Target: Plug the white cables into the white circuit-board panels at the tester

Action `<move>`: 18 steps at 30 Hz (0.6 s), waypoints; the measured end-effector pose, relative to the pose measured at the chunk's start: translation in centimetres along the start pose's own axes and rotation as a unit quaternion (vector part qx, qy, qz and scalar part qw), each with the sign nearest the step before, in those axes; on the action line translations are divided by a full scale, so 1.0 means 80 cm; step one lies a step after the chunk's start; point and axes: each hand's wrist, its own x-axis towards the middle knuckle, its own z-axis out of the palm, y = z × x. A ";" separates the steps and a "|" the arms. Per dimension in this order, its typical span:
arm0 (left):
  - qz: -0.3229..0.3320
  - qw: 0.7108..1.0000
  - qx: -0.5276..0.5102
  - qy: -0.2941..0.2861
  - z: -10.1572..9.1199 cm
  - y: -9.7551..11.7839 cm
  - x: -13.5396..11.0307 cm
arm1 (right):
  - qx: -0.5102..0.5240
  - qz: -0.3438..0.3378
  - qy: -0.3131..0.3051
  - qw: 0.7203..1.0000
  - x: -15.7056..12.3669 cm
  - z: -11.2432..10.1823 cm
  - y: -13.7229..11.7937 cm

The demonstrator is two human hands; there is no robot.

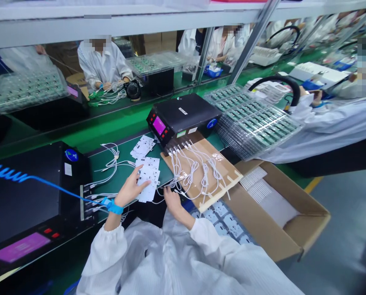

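Observation:
My left hand (130,188), with a blue wrist strap (112,206) on a coiled blue cord, lies with its fingers spread on a stack of white circuit cards (148,180) on the green bench. My right hand (171,197) is closed around the end of a white cable at the near left corner of a cardboard sheet (222,172). Several white cables (192,168) run over that sheet from a black tester box (183,116) with a pink screen.
A second black tester (23,196) with white cables stands at my left. Clear trays of green boards (253,123) lie to the right, beside an open carton (281,213). A person in white leans in at right; others work across the bench.

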 end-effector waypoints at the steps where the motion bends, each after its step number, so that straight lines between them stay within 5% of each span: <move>1: 0.003 1.000 -0.007 0.002 0.000 -0.002 -0.001 | -0.005 -0.011 0.002 1.000 0.002 -0.002 0.002; 18: -0.030 0.999 0.035 -0.002 0.003 -0.014 -0.008 | -0.063 -0.128 -0.019 0.990 0.000 -0.015 0.015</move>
